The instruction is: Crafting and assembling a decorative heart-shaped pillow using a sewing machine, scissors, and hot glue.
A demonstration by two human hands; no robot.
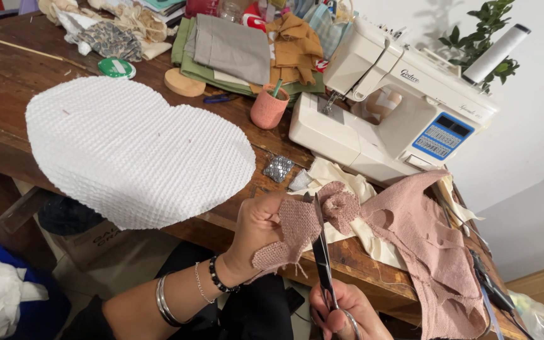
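My left hand [256, 226] pinches a folded piece of dusty pink fabric [410, 233] near the table's front edge; the rest of the cloth trails right across the wooden table [7, 82]. My right hand [341, 311] grips a pair of scissors [321, 249] by the handles at the bottom of the view. The blades point up and meet the pink fabric just right of my left thumb. Bracelets circle my left wrist.
A large white textured heart-shaped piece [133, 151] overhangs the table's front edge at left. A white sewing machine [391, 101] stands at right. Behind are a pink cup [269, 108], folded cloths [234, 50], a green tape measure [116, 68] and a wooden disc [184, 83]. Cream fabric lies under the pink.
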